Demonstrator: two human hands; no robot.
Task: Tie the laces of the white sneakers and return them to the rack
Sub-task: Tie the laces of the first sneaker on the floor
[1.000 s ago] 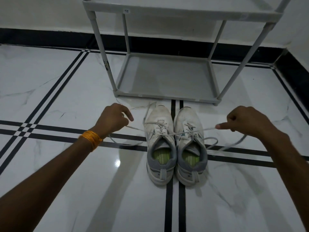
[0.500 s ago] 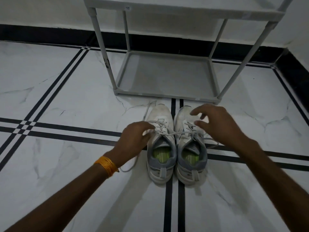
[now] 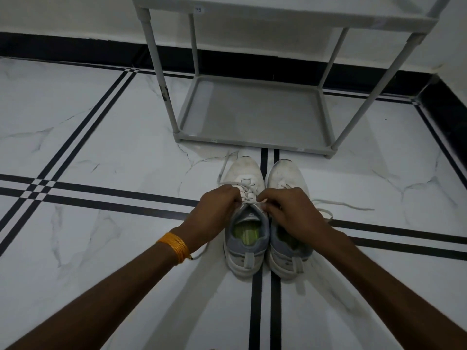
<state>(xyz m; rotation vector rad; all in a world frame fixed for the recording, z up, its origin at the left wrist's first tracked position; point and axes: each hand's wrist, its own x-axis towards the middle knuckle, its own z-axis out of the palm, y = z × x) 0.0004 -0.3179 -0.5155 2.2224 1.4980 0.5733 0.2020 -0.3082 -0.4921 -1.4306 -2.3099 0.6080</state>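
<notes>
Two white sneakers stand side by side on the floor, toes toward the rack: the left sneaker [image 3: 246, 231] and the right sneaker [image 3: 285, 173]. My left hand [image 3: 214, 210] and my right hand [image 3: 290, 210] meet over the left sneaker's tongue, each pinching its laces [image 3: 246, 192]. My right hand covers the middle of the right sneaker. The right sneaker's lace [image 3: 343, 204] trails loose on the floor to the right. The grey rack [image 3: 252, 114] stands just beyond the toes, its bottom shelf bare.
The white marble floor [image 3: 113, 152] carries black stripe lines. A black skirting [image 3: 442, 107] runs along the back wall and the right side. An upper rack shelf [image 3: 278, 11] spans the top. An orange band [image 3: 174, 246] circles my left wrist.
My hands, spread wide pulling laces a second ago, have come together over the left sneaker. The right sneaker's lace now lies loose on the floor.
</notes>
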